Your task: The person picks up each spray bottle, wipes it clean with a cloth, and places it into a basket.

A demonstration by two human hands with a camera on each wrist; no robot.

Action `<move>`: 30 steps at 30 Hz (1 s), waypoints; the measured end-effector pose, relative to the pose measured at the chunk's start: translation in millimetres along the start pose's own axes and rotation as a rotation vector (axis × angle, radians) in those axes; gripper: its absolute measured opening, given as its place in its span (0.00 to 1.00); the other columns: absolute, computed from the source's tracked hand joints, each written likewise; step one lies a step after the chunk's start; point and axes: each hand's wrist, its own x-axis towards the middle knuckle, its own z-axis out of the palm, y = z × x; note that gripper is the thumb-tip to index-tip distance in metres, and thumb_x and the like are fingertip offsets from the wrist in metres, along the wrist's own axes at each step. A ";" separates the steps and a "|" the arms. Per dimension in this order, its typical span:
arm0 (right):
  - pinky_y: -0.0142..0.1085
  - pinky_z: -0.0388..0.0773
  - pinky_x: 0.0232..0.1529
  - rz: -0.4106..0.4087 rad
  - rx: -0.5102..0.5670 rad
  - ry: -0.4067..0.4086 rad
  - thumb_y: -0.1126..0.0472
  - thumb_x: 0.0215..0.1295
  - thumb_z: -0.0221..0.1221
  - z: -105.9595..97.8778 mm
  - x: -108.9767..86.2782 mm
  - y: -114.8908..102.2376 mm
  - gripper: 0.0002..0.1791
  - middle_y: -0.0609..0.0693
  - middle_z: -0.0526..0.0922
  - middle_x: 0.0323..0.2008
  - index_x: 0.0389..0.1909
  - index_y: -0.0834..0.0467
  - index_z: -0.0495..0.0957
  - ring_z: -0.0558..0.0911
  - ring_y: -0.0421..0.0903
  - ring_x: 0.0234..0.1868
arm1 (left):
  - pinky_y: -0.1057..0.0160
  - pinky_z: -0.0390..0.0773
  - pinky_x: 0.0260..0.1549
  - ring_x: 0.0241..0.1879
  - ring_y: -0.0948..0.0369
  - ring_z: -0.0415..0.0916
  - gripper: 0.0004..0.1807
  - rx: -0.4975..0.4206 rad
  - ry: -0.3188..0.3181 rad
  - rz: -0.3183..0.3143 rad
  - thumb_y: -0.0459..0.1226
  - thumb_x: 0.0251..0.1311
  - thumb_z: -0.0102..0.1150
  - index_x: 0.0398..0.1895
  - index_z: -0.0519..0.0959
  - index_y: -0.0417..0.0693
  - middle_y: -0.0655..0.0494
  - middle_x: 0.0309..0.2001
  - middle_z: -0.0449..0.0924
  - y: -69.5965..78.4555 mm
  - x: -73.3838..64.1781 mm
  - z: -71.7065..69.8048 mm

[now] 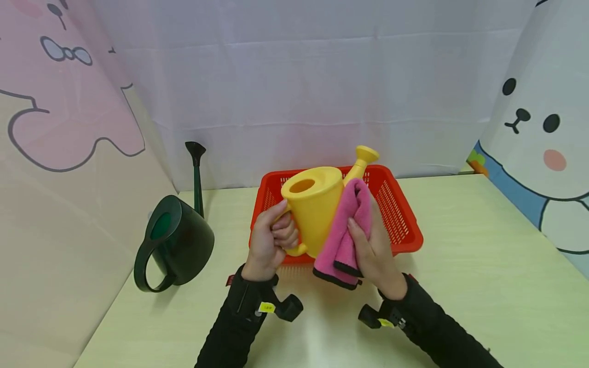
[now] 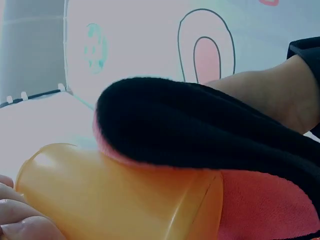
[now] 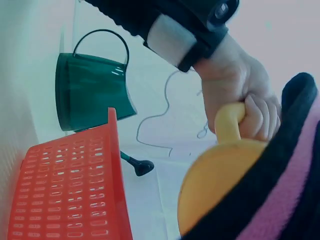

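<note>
Slanted cloth, yellow can, spout forward-right

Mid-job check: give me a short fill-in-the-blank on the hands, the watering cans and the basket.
1. The left hand grips the yellow watering can by its ____.
2. The right hand holds a ____ cloth against that can.
3. In the head view, the green watering can stands to the ____ of the red basket.

Missing words: handle; pink; left.
</note>
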 end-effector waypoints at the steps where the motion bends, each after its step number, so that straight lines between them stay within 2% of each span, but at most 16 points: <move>1: 0.22 0.69 0.54 -0.006 -0.014 -0.002 0.69 0.63 0.45 1.4 -1.6 -0.4 0.35 0.52 0.62 0.59 0.70 0.53 0.45 0.68 0.40 0.56 | 0.71 0.51 0.11 0.07 0.69 0.53 0.26 -0.001 0.003 0.004 0.40 0.69 0.31 0.07 0.57 0.56 0.68 0.07 0.57 0.2 -0.1 0.0; 4: 0.21 0.68 0.54 -0.057 -0.090 -0.003 0.70 0.62 0.47 5.9 -6.1 -1.5 0.36 0.55 0.62 0.59 0.70 0.55 0.45 0.67 0.39 0.56 | 0.70 0.49 0.11 0.07 0.69 0.53 0.26 -0.004 0.008 0.015 0.40 0.69 0.32 0.07 0.57 0.56 0.68 0.07 0.57 0.6 -0.2 -0.3; 6: 0.22 0.68 0.54 -0.126 -0.157 0.008 0.69 0.63 0.48 9.1 -8.8 -1.3 0.35 0.57 0.61 0.58 0.69 0.57 0.47 0.67 0.40 0.57 | 0.69 0.48 0.12 0.07 0.69 0.53 0.26 -0.006 0.008 0.018 0.40 0.69 0.31 0.07 0.57 0.56 0.68 0.07 0.57 0.6 -0.3 -0.7; 8: 0.24 0.66 0.58 -0.220 -0.246 0.037 0.62 0.65 0.49 12.6 -11.3 -0.5 0.33 0.58 0.61 0.59 0.68 0.61 0.48 0.65 0.43 0.59 | 0.68 0.46 0.12 0.07 0.69 0.53 0.26 -0.010 0.003 0.019 0.40 0.69 0.31 0.08 0.57 0.56 0.68 0.07 0.57 0.6 -0.4 -0.9; 12: 0.40 0.52 0.69 -0.456 -0.551 0.119 0.49 0.69 0.43 22.6 -19.4 3.6 0.33 0.60 0.57 0.67 0.68 0.62 0.51 0.56 0.54 0.68 | 0.67 0.44 0.13 0.07 0.69 0.52 0.26 -0.023 -0.004 0.018 0.40 0.69 0.31 0.07 0.57 0.57 0.68 0.07 0.57 -0.4 0.0 -1.0; 15: 0.53 0.42 0.69 -0.610 -0.827 0.160 0.46 0.70 0.39 33.0 -27.1 7.3 0.32 0.57 0.50 0.71 0.70 0.58 0.51 0.49 0.60 0.71 | 0.70 0.46 0.11 0.07 0.70 0.52 0.26 -0.030 -0.004 0.005 0.40 0.69 0.30 0.08 0.57 0.57 0.68 0.07 0.56 -2.3 0.5 -0.6; 18: 0.57 0.40 0.68 -0.703 -0.993 0.164 0.46 0.70 0.40 41.8 -33.1 10.9 0.31 0.56 0.51 0.71 0.69 0.57 0.53 0.48 0.64 0.70 | 0.74 0.52 0.10 0.08 0.71 0.53 0.25 -0.037 0.005 -0.015 0.39 0.69 0.31 0.08 0.58 0.56 0.68 0.09 0.56 -4.7 0.9 0.3; 20: 0.58 0.38 0.68 -0.725 -1.031 0.157 0.46 0.69 0.41 44.6 -35.2 11.9 0.31 0.57 0.54 0.70 0.68 0.58 0.56 0.49 0.64 0.70 | 0.76 0.54 0.11 0.08 0.72 0.54 0.25 -0.042 0.021 -0.027 0.39 0.68 0.32 0.09 0.59 0.56 0.68 0.10 0.57 -5.5 1.0 1.2; 23: 0.57 0.37 0.68 -0.719 -1.014 0.137 0.47 0.70 0.40 43.2 -34.4 11.8 0.30 0.58 0.58 0.68 0.67 0.58 0.57 0.48 0.64 0.70 | 0.76 0.55 0.11 0.09 0.72 0.54 0.25 -0.041 0.033 -0.026 0.40 0.68 0.32 0.09 0.59 0.57 0.68 0.10 0.58 -5.8 0.9 1.7; 26: 0.56 0.37 0.69 -0.713 -0.965 0.128 0.47 0.69 0.40 38.6 -30.6 12.2 0.31 0.58 0.57 0.68 0.69 0.57 0.54 0.47 0.63 0.70 | 0.76 0.54 0.11 0.08 0.72 0.54 0.25 -0.037 0.021 -0.021 0.40 0.69 0.31 0.09 0.58 0.57 0.69 0.10 0.58 -5.1 0.9 1.4; 30: 0.55 0.42 0.69 -0.694 -0.869 0.162 0.47 0.69 0.42 30.9 -23.1 11.8 0.31 0.57 0.54 0.69 0.69 0.56 0.53 0.49 0.63 0.70 | 0.71 0.48 0.11 0.07 0.71 0.52 0.25 -0.022 -0.026 -0.002 0.40 0.69 0.30 0.08 0.56 0.56 0.69 0.08 0.56 -4.6 1.7 1.5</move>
